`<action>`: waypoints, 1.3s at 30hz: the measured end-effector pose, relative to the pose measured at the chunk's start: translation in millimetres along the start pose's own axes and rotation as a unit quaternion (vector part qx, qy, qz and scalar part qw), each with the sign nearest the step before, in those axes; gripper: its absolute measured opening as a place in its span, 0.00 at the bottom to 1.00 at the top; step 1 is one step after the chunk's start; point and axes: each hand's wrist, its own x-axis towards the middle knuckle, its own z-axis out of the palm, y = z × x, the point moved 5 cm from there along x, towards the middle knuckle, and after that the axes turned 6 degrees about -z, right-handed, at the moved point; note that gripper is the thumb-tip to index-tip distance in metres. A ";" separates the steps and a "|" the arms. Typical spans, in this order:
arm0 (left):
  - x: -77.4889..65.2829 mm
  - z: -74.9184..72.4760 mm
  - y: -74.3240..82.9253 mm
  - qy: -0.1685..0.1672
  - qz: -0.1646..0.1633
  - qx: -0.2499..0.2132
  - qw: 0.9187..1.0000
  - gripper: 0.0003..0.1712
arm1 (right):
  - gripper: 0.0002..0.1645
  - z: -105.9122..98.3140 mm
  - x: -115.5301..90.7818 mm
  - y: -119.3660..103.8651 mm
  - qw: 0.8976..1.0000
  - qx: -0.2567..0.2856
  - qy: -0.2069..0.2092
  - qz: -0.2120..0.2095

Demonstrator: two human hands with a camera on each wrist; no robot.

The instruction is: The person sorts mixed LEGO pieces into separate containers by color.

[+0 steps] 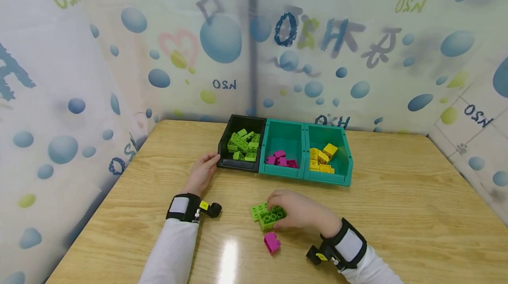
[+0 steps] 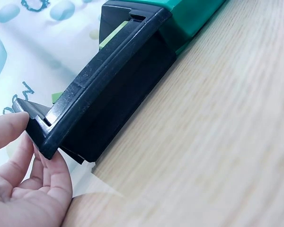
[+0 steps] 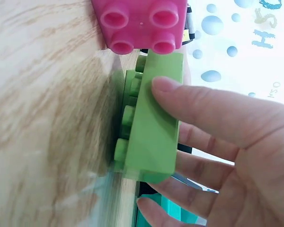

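Note:
My left hand [image 1: 201, 173] pinches the front left corner of a black bin [image 1: 238, 166], thumb above and fingers below in the left wrist view. Green toy bricks [image 1: 240, 142] lie inside that bin. On the table, my right hand [image 1: 299, 210] grips a green brick [image 3: 154, 118] between thumb and fingers. Another green brick [image 1: 258, 210] lies right beside it, partly hidden. A magenta brick [image 1: 272, 243] lies on its side, nearer to me than the green pair.
Two joined teal bins [image 1: 327, 179] stand against the black one. Magenta bricks [image 1: 281, 159] lie in the middle bin, yellow bricks [image 1: 322, 157] in the right one. A patterned curtain [image 1: 222, 72] rises behind the wooden table [image 1: 397, 204].

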 end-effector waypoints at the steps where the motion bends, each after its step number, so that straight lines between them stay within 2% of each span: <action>1: 0.1 0.0 0.1 0.000 0.001 0.001 1.000 0.09 | 0.18 -0.2 -0.1 0.1 1.000 0.001 0.001 -0.001; 14: 0.0 -0.3 -0.3 -0.002 0.005 -0.009 1.000 0.06 | 0.18 -3.9 -1.4 1.8 1.000 0.012 0.015 0.000; 27: -1.1 -0.9 -0.5 -0.004 0.005 -0.023 1.000 0.02 | 0.18 -13.3 -4.8 1.5 0.999 0.007 0.043 -0.030; 34: -0.7 -0.4 -0.4 -0.005 0.007 -0.019 1.000 0.03 | 0.19 -26.0 -10.1 4.5 0.996 0.021 0.090 -0.013; 39: -0.3 -0.6 -0.6 -0.001 0.005 -0.008 1.000 0.04 | 0.21 -35.2 -11.0 3.9 0.988 0.025 0.147 -0.027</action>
